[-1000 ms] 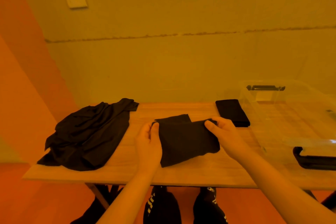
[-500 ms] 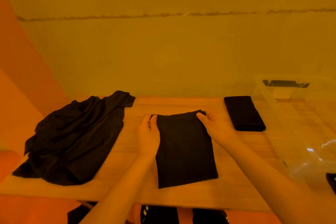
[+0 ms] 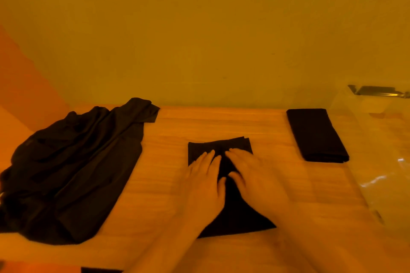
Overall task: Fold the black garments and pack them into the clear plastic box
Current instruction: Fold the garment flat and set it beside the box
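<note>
two hands flatten a black garment on a wooden table.

the left hand and right hand lie side by side, fingers straight and pressed flat on the half-folded garment at mid-table. a folded piece sits beside the clear box at right; an unfolded pile lies at left.

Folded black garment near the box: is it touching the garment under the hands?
Apart. The head view shows bare wooden table between the small folded garment and the garment under the hands.
</note>
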`<state>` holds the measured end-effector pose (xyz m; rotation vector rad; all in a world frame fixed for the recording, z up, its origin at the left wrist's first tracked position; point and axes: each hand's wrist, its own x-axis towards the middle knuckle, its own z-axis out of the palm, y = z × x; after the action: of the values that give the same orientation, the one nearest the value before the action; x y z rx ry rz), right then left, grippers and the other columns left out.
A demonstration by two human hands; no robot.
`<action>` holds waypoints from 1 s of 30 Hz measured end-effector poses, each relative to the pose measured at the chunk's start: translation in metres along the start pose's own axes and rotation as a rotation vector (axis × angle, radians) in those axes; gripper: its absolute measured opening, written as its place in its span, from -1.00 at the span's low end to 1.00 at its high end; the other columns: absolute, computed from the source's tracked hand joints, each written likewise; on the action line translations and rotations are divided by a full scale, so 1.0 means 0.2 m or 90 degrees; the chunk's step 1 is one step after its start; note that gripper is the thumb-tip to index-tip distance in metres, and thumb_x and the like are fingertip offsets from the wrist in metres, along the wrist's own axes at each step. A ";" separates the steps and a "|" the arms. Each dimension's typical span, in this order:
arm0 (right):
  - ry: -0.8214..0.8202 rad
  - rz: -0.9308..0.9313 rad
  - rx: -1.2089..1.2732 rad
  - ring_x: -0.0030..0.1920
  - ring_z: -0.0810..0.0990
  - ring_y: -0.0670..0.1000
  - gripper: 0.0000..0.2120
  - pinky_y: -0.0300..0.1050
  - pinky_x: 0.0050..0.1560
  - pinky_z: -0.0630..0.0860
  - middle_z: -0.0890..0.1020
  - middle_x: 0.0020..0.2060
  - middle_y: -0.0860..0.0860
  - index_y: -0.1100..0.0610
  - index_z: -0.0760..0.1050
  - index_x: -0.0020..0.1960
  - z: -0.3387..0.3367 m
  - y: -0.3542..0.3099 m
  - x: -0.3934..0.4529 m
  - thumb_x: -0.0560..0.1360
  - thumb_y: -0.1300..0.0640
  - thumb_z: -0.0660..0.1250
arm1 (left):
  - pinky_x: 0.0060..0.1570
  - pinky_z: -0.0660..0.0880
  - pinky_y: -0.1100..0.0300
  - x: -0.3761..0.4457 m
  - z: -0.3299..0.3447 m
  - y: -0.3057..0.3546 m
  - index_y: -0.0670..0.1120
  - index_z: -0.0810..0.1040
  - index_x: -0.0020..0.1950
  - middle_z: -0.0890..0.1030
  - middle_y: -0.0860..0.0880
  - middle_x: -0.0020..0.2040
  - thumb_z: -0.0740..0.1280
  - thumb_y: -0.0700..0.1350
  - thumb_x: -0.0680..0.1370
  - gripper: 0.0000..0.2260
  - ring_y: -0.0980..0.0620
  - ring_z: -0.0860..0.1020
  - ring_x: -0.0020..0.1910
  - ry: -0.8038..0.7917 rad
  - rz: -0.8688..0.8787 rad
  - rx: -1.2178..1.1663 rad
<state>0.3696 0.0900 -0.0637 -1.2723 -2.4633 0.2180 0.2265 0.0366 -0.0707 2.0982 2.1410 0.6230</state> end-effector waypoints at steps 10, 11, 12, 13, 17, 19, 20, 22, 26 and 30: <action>-0.242 0.196 -0.077 0.51 -0.16 -0.03 -0.42 0.01 0.47 -0.17 -0.10 0.52 -0.02 0.06 -0.15 0.52 -0.04 0.11 0.11 0.60 -0.15 -0.08 | 0.47 -0.18 -0.04 0.08 -0.03 -0.15 -0.04 -0.16 0.54 -0.21 -0.07 0.54 -0.11 0.21 0.60 -0.41 -0.07 -0.23 0.51 -0.205 -0.151 0.123; -0.205 0.190 -0.097 0.51 -0.13 -0.03 -0.44 -0.03 0.47 -0.16 -0.08 0.52 -0.01 0.07 -0.13 0.53 -0.06 0.10 0.11 0.62 -0.13 -0.11 | 0.46 -0.20 -0.03 0.09 -0.04 -0.14 -0.05 -0.16 0.54 -0.20 -0.07 0.54 -0.10 0.19 0.61 -0.42 -0.07 -0.24 0.51 -0.193 -0.132 0.132; -0.175 0.162 -0.116 0.51 -0.11 -0.03 -0.46 -0.06 0.47 -0.15 -0.06 0.52 -0.01 0.08 -0.13 0.53 -0.07 0.09 0.13 0.62 -0.12 -0.15 | 0.45 -0.21 -0.03 0.10 -0.05 -0.12 -0.06 -0.15 0.54 -0.18 -0.07 0.55 -0.09 0.16 0.62 -0.43 -0.06 -0.25 0.51 -0.182 -0.104 0.135; -0.169 0.120 -0.124 0.51 -0.12 -0.04 -0.47 -0.08 0.46 -0.16 -0.07 0.52 -0.02 0.07 -0.13 0.53 -0.07 0.08 0.15 0.62 -0.11 -0.18 | 0.45 -0.23 -0.02 0.12 -0.04 -0.10 -0.06 -0.15 0.54 -0.17 -0.06 0.55 -0.08 0.15 0.62 -0.44 -0.06 -0.25 0.51 -0.179 -0.077 0.131; -0.259 0.062 -0.068 0.50 -0.17 -0.10 -0.38 -0.03 0.46 -0.23 -0.08 0.52 -0.05 0.04 -0.11 0.53 0.03 0.07 0.21 0.55 -0.22 -0.17 | 0.46 -0.23 -0.02 0.20 0.02 -0.12 -0.04 -0.12 0.54 -0.14 -0.03 0.55 -0.06 0.17 0.62 -0.44 -0.02 -0.22 0.51 -0.225 -0.073 0.078; -0.240 0.121 -0.041 0.51 -0.15 -0.08 -0.40 0.01 0.46 -0.19 -0.07 0.52 -0.05 0.03 -0.11 0.53 0.06 0.11 0.23 0.58 -0.20 -0.09 | 0.45 -0.20 -0.03 0.23 0.02 -0.17 0.00 -0.11 0.54 -0.13 0.01 0.55 -0.06 0.18 0.61 -0.44 0.02 -0.21 0.52 -0.232 -0.096 0.057; -0.233 0.154 -0.039 0.51 -0.13 -0.06 -0.40 0.03 0.46 -0.18 -0.07 0.52 -0.04 0.04 -0.12 0.53 0.06 0.14 0.24 0.59 -0.18 -0.07 | 0.45 -0.20 -0.03 0.24 0.02 -0.20 0.01 -0.11 0.54 -0.13 0.02 0.55 -0.06 0.18 0.61 -0.45 0.04 -0.20 0.52 -0.235 -0.098 0.057; -0.251 0.208 -0.042 0.51 -0.13 -0.03 -0.37 0.09 0.47 -0.17 -0.07 0.53 -0.01 0.08 -0.14 0.53 0.05 0.18 0.25 0.59 -0.19 -0.06 | 0.46 -0.19 -0.03 0.26 0.00 -0.23 0.03 -0.09 0.54 -0.11 0.03 0.55 -0.06 0.17 0.62 -0.46 0.05 -0.19 0.52 -0.240 -0.087 0.063; -0.233 0.227 -0.042 0.51 -0.13 0.00 -0.36 0.08 0.48 -0.12 -0.11 0.52 0.02 0.12 -0.17 0.52 -0.07 0.16 0.20 0.59 -0.17 -0.06 | 0.44 -0.24 0.03 0.19 -0.08 -0.22 0.00 -0.12 0.54 -0.19 0.01 0.54 -0.03 0.14 0.62 -0.46 0.04 -0.25 0.50 -0.205 -0.064 0.013; -0.198 -0.035 0.011 0.45 -0.17 -0.21 -0.29 -0.26 0.47 -0.24 -0.12 0.43 -0.19 -0.07 -0.17 0.47 -0.20 0.05 -0.07 0.44 -0.39 -0.12 | 0.40 -0.32 0.22 -0.13 -0.18 -0.08 0.07 -0.09 0.52 -0.24 0.20 0.44 -0.29 0.44 0.38 -0.21 0.22 -0.34 0.42 -0.229 0.091 -0.055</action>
<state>0.4001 0.0828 -0.0331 -1.2416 -2.7435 0.4533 0.2007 0.0038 -0.0490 2.1365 1.7546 0.3104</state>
